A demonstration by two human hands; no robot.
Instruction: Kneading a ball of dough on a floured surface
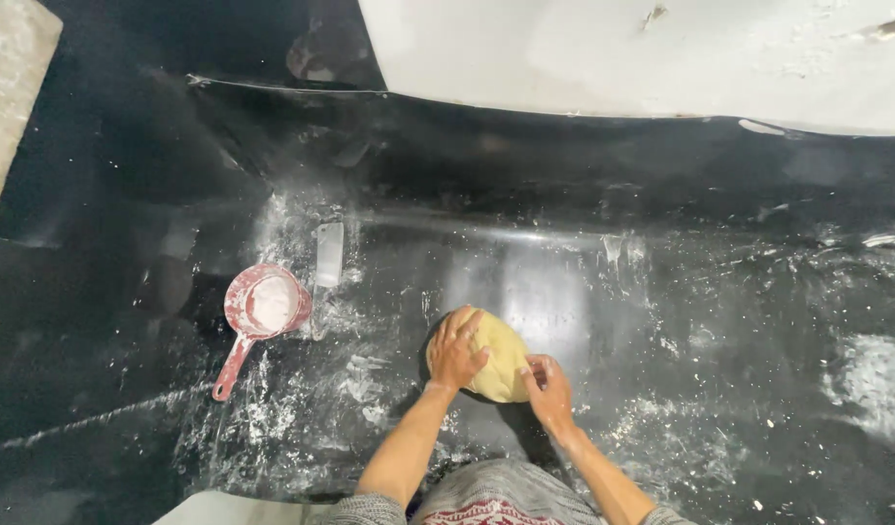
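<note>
At the very bottom is a bit of grey knit top (486, 496) with a red and white pattern. Two bare arms reach out from it.

The left hand (455, 352) lies flat on the dough (501, 365), with its fingers spread over the top left side. The right hand (548, 389) curls around the near right edge of the dough, fingers bent and pressed against it. Both hands touch the dough and hold it between them.

The dough is a smooth, round, pale yellow lump. It looks soft and thick. It sits on the worktop (584, 292), close to the person, near the middle.

The worktop is black, flat and shiny. Light shines off it just behind the dough. White flour is dusted and smeared all over it, in streaks and small crumbs. There is a fluffy white patch of flour (875, 384) far out on the right.

To the left, well apart from the dough, is a small red scoop (263, 311) with a long handle. It is round like a cup, full of white flour and dusty on the outside. Just behind it lies a flat, grey scraper (329, 255) with a square shape.

Farthest away, at the top, is a big white sheet (661, 58), smooth with a few small marks. A pale wooden board (5, 87) shows in the top left corner.
</note>
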